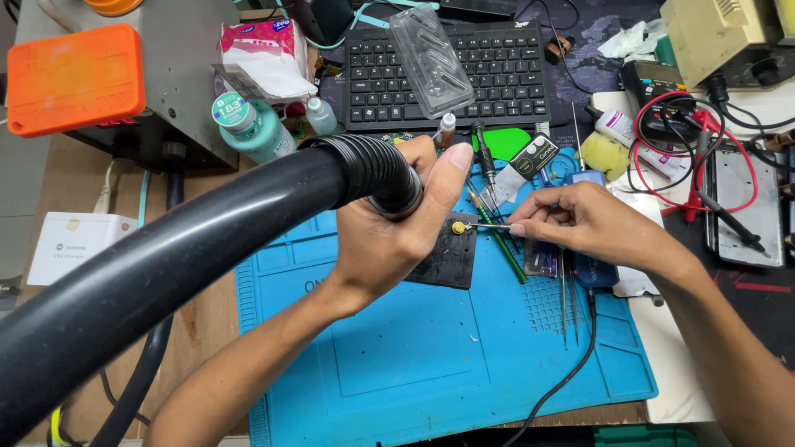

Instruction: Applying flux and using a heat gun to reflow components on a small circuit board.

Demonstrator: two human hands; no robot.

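My left hand grips the ribbed end of a thick black hose that runs in from the lower left, holding its mouth over a small dark board on the blue work mat. My right hand pinches thin metal tweezers whose tips hold a small yellow round part just beside the hose mouth. The inside of the hose mouth is hidden by my left fingers.
A black keyboard with a clear plastic tray on it lies at the back. An orange-topped grey machine and a teal bottle stand at the left. Red and black probe leads lie right, with several tools beside my right hand.
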